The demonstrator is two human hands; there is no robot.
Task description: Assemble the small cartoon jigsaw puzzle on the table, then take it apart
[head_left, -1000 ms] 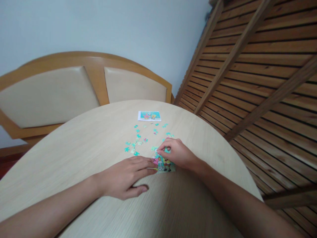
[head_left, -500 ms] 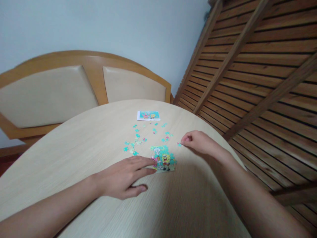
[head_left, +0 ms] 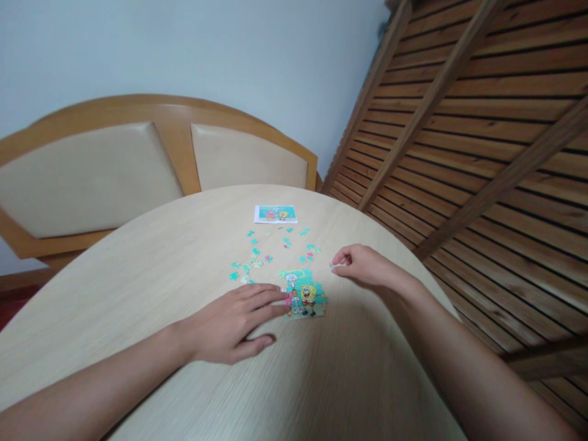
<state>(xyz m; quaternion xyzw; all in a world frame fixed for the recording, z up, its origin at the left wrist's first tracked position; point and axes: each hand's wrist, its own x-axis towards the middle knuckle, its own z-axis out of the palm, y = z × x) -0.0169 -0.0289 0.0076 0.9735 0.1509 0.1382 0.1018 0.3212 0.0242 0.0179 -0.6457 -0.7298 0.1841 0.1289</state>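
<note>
A partly joined cartoon jigsaw (head_left: 304,294) lies on a round light-wood table (head_left: 151,269). My left hand (head_left: 232,323) lies flat with its fingers stretched out, the fingertips touching the jigsaw's left edge. To the right of the jigsaw, my right hand (head_left: 362,266) pinches a small loose puzzle piece (head_left: 331,266) between thumb and forefinger, just above the tabletop. Several loose turquoise pieces (head_left: 257,257) lie scattered beyond the jigsaw.
A small reference picture card (head_left: 275,214) lies near the table's far edge. Behind the table stands a wooden bench with two cream cushioned back panels (head_left: 92,177). A slatted wooden wall (head_left: 482,122) runs along the right, close to the table's rim.
A second ago my right hand was pressing on the top of the jigsaw; it has since moved right to a loose piece and pinched it. My left hand has barely shifted.
</note>
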